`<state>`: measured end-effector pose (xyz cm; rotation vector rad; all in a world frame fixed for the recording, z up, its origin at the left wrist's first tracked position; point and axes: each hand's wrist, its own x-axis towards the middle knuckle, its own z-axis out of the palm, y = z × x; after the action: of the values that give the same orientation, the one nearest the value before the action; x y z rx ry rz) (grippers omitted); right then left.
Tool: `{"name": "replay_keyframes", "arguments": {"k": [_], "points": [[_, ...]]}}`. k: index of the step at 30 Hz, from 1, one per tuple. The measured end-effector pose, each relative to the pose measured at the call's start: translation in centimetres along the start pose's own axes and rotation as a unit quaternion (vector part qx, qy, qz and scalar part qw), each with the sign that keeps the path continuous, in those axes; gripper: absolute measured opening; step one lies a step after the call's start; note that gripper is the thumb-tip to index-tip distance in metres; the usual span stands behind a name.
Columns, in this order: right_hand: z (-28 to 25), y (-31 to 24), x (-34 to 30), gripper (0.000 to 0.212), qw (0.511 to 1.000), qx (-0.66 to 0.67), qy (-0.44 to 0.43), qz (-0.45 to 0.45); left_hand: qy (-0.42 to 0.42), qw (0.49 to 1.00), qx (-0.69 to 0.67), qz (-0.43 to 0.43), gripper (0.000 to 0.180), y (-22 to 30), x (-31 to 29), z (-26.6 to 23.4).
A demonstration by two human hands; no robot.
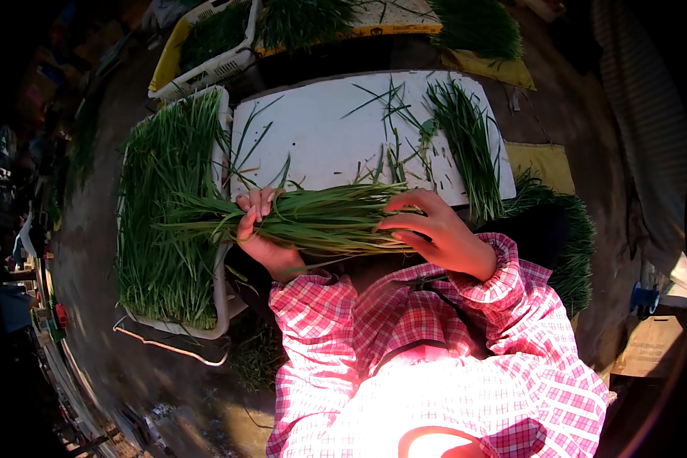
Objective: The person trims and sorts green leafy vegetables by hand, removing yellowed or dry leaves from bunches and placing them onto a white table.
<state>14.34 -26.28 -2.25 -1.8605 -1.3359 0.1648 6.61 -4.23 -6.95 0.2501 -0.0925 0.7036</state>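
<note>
A long bunch of garlic chives (328, 217) lies level in front of me, its leafy tips toward the left and its paler stem ends toward the right. My left hand (261, 229) is closed around the leafy half, thumb and fingers curled up over the leaves. At the stem end, my right hand (427, 227) has its fingers apart, and the fingertips touch the stems. Just beyond the bunch is a white board (313, 130) with loose leaves and cut bits on it. A smaller bunch of chives (466, 137) rests on the board's right side.
A white crate (223, 298) heaped with chives stands at my left. Farther off are another crate (240, 57) and a chive pile (477, 27) on yellow cloth. More chives (576, 252) lie at my right, near a cardboard box (649, 343). A cord loop (168, 347) is below the left crate.
</note>
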Motion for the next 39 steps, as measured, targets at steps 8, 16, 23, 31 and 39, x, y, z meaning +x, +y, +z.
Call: {"name": "replay_keyframes", "arguments": {"k": [8,16,23,31,39], "points": [[0.7,1.2,0.5,0.029,0.993,-0.065,-0.071,-0.062,0.022,1.0,-0.012,-0.016,0.02,-0.9,-0.3,-0.1],[1.6,2.2,0.4,0.019,0.989,-0.103,-0.055,-0.094,0.055,0.998,0.008,-0.031,0.02,-1.1,-0.3,-1.0],[1.3,3.6,-2.3,0.019,0.988,-0.121,0.014,-0.092,0.032,0.999,0.02,-0.036,0.02,-0.9,-0.3,-0.8],[-0.2,3.1,-4.8,0.016,0.982,-0.178,-0.012,-0.067,0.033,0.998,0.004,-0.055,0.021,-1.1,-0.3,-1.2],[-3.7,6.3,-10.0,0.021,0.971,-0.13,-0.153,0.127,0.047,0.999,-0.009,-0.013,0.021,0.8,0.0,-1.0]]}}
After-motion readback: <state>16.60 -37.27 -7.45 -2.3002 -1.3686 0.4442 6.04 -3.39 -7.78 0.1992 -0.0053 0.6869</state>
